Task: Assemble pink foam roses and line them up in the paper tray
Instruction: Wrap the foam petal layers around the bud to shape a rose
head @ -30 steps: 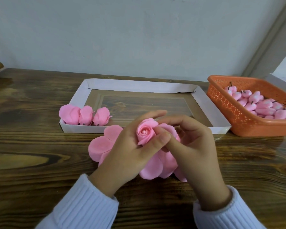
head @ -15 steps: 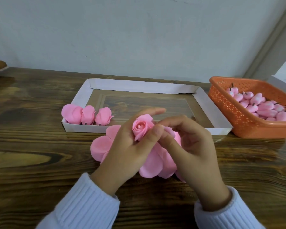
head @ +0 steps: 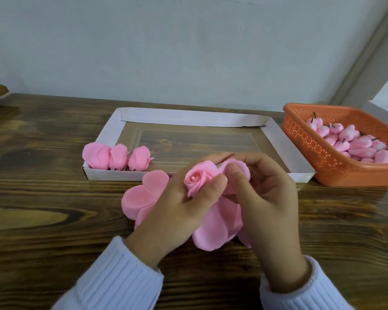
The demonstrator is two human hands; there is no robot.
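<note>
Right fingers [head: 238, 184] have raised a petal [head: 242, 167], pinching it against the rose [head: 197, 177] left fingers [head: 211, 189] grip, base hidden.

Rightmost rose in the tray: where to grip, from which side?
Likely from above-right: the rightmost rose has bare tray floor on its right, the middle rose crowds its left, the tray wall fronts it. Grip the rounded bud, not the flared tips.
</note>
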